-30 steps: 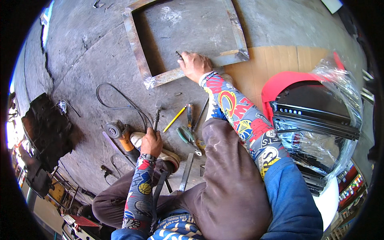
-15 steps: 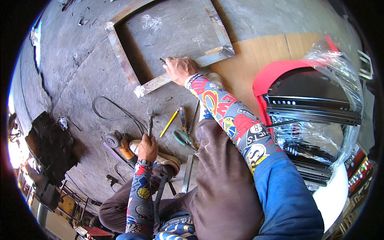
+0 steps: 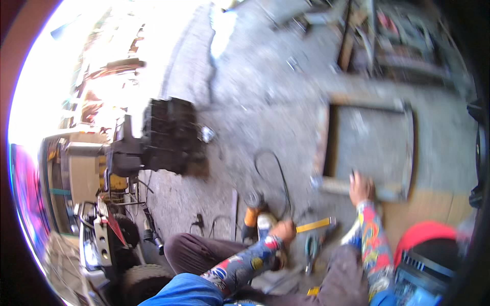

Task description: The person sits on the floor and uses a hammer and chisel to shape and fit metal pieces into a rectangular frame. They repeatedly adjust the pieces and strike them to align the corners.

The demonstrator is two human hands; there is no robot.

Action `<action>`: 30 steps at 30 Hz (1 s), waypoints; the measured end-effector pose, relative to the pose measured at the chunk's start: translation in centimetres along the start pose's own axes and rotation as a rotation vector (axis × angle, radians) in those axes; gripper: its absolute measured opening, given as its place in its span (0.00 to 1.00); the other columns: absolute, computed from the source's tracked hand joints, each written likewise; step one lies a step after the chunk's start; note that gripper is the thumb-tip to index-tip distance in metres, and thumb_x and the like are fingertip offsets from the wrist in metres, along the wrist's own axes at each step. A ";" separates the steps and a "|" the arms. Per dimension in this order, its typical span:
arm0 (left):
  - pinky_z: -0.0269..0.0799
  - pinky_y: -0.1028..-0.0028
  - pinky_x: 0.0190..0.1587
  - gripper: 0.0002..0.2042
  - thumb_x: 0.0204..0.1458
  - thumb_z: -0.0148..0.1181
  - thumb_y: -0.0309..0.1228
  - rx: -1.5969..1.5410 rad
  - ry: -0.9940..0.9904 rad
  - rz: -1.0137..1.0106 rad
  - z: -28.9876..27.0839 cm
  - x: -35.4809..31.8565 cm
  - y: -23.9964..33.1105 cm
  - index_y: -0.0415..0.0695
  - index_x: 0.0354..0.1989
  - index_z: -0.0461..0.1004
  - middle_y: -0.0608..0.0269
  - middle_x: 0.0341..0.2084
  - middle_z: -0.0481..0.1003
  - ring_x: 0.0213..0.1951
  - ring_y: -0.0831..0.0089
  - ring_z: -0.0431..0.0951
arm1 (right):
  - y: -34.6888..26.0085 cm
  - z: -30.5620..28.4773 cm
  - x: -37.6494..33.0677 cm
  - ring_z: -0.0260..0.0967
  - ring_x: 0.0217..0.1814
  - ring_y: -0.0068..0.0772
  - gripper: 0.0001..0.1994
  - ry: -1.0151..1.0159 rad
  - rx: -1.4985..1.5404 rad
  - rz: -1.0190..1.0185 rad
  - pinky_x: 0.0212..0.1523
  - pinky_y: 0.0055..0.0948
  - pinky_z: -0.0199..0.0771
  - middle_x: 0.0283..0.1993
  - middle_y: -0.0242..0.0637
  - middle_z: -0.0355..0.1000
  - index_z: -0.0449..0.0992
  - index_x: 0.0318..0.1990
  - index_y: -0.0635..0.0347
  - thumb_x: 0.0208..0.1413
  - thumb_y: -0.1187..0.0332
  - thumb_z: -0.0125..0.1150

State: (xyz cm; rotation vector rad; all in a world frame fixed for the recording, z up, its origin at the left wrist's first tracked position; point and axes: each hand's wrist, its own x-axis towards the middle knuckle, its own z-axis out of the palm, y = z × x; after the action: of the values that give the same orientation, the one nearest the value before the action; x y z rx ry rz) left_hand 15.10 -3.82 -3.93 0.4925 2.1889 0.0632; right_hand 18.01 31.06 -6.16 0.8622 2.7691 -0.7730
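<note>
A rectangular metal frame (image 3: 318, 137) lies on the concrete, rusty and blurred by motion. At its near rail is my right hand (image 3: 361, 188), fingers closed; a small dark piece (image 3: 352, 175) juts from them, too blurred to name. My left hand (image 3: 284, 231) is closed round a tool with a dark handle, whose smeared metal end (image 3: 307, 210) barely shows. Beside that hand, a yellow pencil (image 3: 315, 224) rests on the floor. Green-handled pliers (image 3: 310, 251) are nearer my knees. An angle grinder (image 3: 251, 211) with an orange body sits left of my shoe.
A black cable (image 3: 280, 171) loops on the floor. Further left stands a dark blocky machine part (image 3: 171, 135) and a wheeled vehicle (image 3: 109, 245). Cardboard (image 3: 423, 206) and a red-edged black item (image 3: 429, 245) are at right. Scrap metal (image 3: 393, 56) is piled at the back.
The view has swung left and turned, so the frame and tools appear further right, and the vehicle and bright area are in sight. Both hands stay about where they were on the things.
</note>
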 end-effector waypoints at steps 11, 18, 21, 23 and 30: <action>0.76 0.48 0.50 0.19 0.60 0.50 0.44 0.021 -0.220 -0.103 -7.1 3.6 1.8 0.40 0.48 0.75 0.38 0.43 0.80 0.48 0.41 0.81 | 1.3 1.1 4.3 0.80 0.45 0.34 0.12 -0.162 0.522 0.113 0.53 0.35 0.73 0.43 0.44 0.82 0.84 0.45 0.56 0.58 0.61 0.65; 0.74 0.51 0.55 0.21 0.59 0.48 0.41 0.094 -0.313 -0.113 -9.2 4.2 3.2 0.40 0.55 0.74 0.40 0.51 0.78 0.55 0.46 0.79 | 1.8 1.2 4.4 0.81 0.46 0.45 0.13 -0.121 0.639 0.099 0.50 0.38 0.77 0.41 0.46 0.82 0.84 0.43 0.54 0.54 0.60 0.66; 0.76 0.51 0.54 0.21 0.60 0.48 0.41 0.165 -0.307 -0.025 -8.9 5.3 2.6 0.39 0.53 0.76 0.41 0.51 0.78 0.53 0.47 0.80 | 1.9 1.5 4.4 0.81 0.43 0.43 0.10 -0.069 0.698 0.102 0.48 0.37 0.77 0.38 0.44 0.82 0.84 0.40 0.55 0.53 0.62 0.65; 0.77 0.52 0.52 0.21 0.59 0.50 0.41 0.188 -0.301 -0.034 -8.2 5.9 2.1 0.38 0.51 0.77 0.41 0.50 0.78 0.52 0.48 0.81 | 2.0 2.0 4.4 0.81 0.42 0.43 0.10 -0.052 0.738 0.116 0.47 0.37 0.77 0.37 0.44 0.82 0.84 0.39 0.56 0.53 0.62 0.65; 0.73 0.54 0.57 0.23 0.58 0.47 0.38 0.098 -0.338 -0.075 -8.5 5.5 2.6 0.38 0.56 0.75 0.40 0.51 0.78 0.55 0.47 0.78 | 2.6 2.6 4.6 0.81 0.39 0.40 0.09 -0.010 0.761 0.076 0.46 0.37 0.77 0.35 0.44 0.81 0.83 0.37 0.59 0.51 0.66 0.67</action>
State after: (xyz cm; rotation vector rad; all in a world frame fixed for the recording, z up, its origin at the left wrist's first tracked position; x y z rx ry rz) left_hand 6.40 1.70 -2.18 0.4400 1.8819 -0.1587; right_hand 15.63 33.84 -10.81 1.0391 2.3899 -1.8514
